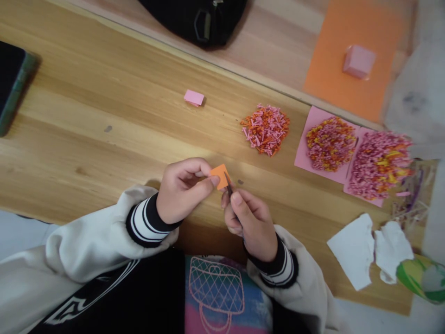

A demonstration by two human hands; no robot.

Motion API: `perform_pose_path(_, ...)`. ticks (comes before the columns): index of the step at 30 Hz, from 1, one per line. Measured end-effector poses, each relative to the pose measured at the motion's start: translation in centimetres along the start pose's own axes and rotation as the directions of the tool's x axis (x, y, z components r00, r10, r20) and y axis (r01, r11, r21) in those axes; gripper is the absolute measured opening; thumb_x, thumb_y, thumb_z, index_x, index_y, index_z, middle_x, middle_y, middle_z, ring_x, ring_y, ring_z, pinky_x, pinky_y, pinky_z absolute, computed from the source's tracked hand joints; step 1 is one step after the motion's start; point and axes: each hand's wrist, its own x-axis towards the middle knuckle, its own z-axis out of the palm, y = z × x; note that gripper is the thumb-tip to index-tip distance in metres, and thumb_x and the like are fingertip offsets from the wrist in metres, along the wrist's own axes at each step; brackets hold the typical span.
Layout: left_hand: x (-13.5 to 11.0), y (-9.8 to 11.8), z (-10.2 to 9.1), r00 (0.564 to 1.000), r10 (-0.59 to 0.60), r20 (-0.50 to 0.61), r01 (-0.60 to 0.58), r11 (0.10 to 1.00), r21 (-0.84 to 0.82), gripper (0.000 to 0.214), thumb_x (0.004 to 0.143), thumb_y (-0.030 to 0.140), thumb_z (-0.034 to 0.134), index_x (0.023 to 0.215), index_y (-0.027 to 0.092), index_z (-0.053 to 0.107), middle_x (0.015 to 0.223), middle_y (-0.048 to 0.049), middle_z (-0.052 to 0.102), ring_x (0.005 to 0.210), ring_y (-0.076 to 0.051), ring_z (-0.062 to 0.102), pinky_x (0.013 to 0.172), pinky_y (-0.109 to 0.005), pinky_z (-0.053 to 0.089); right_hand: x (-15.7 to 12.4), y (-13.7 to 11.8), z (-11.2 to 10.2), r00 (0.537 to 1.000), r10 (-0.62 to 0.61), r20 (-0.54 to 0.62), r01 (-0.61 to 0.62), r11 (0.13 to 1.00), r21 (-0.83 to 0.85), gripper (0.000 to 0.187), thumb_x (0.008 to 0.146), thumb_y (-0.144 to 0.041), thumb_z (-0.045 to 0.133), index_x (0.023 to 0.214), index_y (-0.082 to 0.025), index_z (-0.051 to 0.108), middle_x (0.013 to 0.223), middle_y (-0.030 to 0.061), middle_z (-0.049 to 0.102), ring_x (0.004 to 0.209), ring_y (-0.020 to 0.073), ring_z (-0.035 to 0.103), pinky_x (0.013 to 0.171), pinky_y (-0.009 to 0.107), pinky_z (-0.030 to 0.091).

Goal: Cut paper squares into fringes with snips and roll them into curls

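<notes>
My left hand [186, 188] pinches a small orange paper square [219, 174] between thumb and fingers, just above the wooden table. In my right hand [248, 218] is a pair of dark, slim tweezers [229, 188], its tips against the right edge of the square. Beyond my hands lies a loose pile of small pink and orange paper bits [267, 130]. A short stack of pink paper pieces [193, 97] sits farther left.
To the right, two heaps of pink, orange and yellow bits [330, 144] rest on pink paper sheets [302, 155]. Torn white paper [354, 250] lies nearer. A pink block [359, 61] is on an orange sheet [323, 60]. A black bag [198, 21] and a dark device [12, 83] are around.
</notes>
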Motion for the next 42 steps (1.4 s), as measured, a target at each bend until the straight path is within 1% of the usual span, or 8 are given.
perform_pose_path(8, -0.1, -0.2, -0.1, 1.000, -0.013, 0.005, 0.013, 1.000, -0.019, 0.014, 0.073, 0.019, 0.065, 0.062, 0.017, 0.057, 0.057, 0.0012, 0.067, 0.050, -0.012, 0.061, 0.051, -0.024, 0.051, 0.0, 0.0, 0.0, 1.000, -0.006, 0.000, 0.006, 1.000, 0.003, 0.035, 0.086, -0.051, 0.054, 0.074, -0.018, 0.052, 0.043, -0.0111, 0.033, 0.036, 0.0030, 0.020, 0.036, 0.019, 0.016)
perform_pose_path(11, -0.2, -0.3, -0.2, 1.000, -0.017, 0.010, 0.018, 1.000, -0.023, 0.014, 0.076, 0.021, 0.064, 0.063, 0.016, 0.059, 0.059, 0.0005, 0.067, 0.054, -0.013, 0.064, 0.054, -0.025, 0.053, 0.1, 0.0, 0.0, 1.000, 0.001, -0.004, -0.001, 1.000, -0.005, 0.036, 0.086, -0.052, 0.054, 0.074, -0.018, 0.052, 0.043, -0.0109, 0.033, 0.036, 0.0033, 0.020, 0.036, 0.019, 0.016)
perform_pose_path(15, -0.2, -0.7, -0.1, 1.000, 0.001, -0.010, -0.003, 0.993, -0.116, 0.015, 0.082, 0.023, 0.061, 0.068, 0.017, 0.059, 0.060, 0.0008, 0.067, 0.058, -0.014, 0.066, 0.060, -0.028, 0.056, 0.0, 0.0, -0.1, 1.000, 0.010, 0.012, -0.010, 1.000, 0.004, 0.036, 0.086, -0.052, 0.054, 0.076, -0.018, 0.053, 0.044, -0.0108, 0.033, 0.037, 0.0031, 0.020, 0.036, 0.018, 0.017)
perform_pose_path(19, -0.1, -1.0, -0.1, 0.998, 0.034, -0.047, -0.043, 0.982, -0.183, 0.013, 0.083, 0.023, 0.062, 0.071, 0.018, 0.058, 0.063, 0.0020, 0.067, 0.056, -0.013, 0.065, 0.058, -0.026, 0.056, -0.1, 0.1, -0.1, 1.000, 0.010, 0.029, -0.011, 1.000, 0.009, 0.035, 0.086, -0.051, 0.054, 0.077, -0.017, 0.053, 0.045, -0.0104, 0.034, 0.038, 0.0033, 0.020, 0.036, 0.018, 0.017)
perform_pose_path(26, -0.2, -0.7, -0.2, 1.000, 0.018, 0.014, -0.016, 0.996, -0.090, 0.017, 0.081, 0.026, 0.064, 0.068, 0.017, 0.057, 0.066, 0.0004, 0.069, 0.056, -0.013, 0.065, 0.056, -0.025, 0.053, 0.0, 0.0, -0.1, 1.000, 0.008, 0.015, -0.008, 1.000, -0.018, 0.037, 0.084, -0.054, 0.055, 0.076, -0.018, 0.053, 0.045, -0.0106, 0.033, 0.037, 0.0034, 0.020, 0.036, 0.019, 0.017)
perform_pose_path(29, -0.1, -0.5, -0.1, 1.000, 0.009, 0.019, -0.008, 0.999, -0.045, 0.017, 0.079, 0.026, 0.066, 0.067, 0.017, 0.058, 0.062, 0.0002, 0.068, 0.053, -0.012, 0.062, 0.053, -0.024, 0.051, 0.0, 0.0, -0.1, 1.000, 0.004, 0.019, -0.004, 1.000, -0.015, 0.037, 0.085, -0.054, 0.054, 0.076, -0.018, 0.052, 0.045, -0.0107, 0.033, 0.037, 0.0036, 0.020, 0.036, 0.019, 0.017)
perform_pose_path(36, -0.1, -0.2, 0.0, 0.999, 0.015, 0.037, -0.013, 0.997, -0.074, 0.016, 0.079, 0.024, 0.065, 0.066, 0.017, 0.059, 0.061, 0.0002, 0.068, 0.052, -0.012, 0.062, 0.053, -0.024, 0.050, 0.0, 0.1, 0.0, 1.000, -0.016, 0.016, 0.016, 1.000, 0.005, 0.035, 0.087, -0.051, 0.053, 0.076, -0.018, 0.053, 0.044, -0.0109, 0.033, 0.036, 0.0032, 0.020, 0.036, 0.018, 0.018)
perform_pose_path(42, -0.1, -0.3, 0.0, 0.999, 0.014, 0.044, -0.012, 0.999, -0.053, 0.017, 0.079, 0.025, 0.065, 0.066, 0.017, 0.059, 0.062, 0.0005, 0.068, 0.054, -0.012, 0.062, 0.054, -0.025, 0.051, -0.1, 0.1, 0.0, 1.000, -0.018, 0.005, 0.018, 1.000, 0.009, 0.033, 0.087, -0.049, 0.054, 0.075, -0.018, 0.053, 0.044, -0.0107, 0.033, 0.037, 0.0032, 0.020, 0.036, 0.018, 0.017)
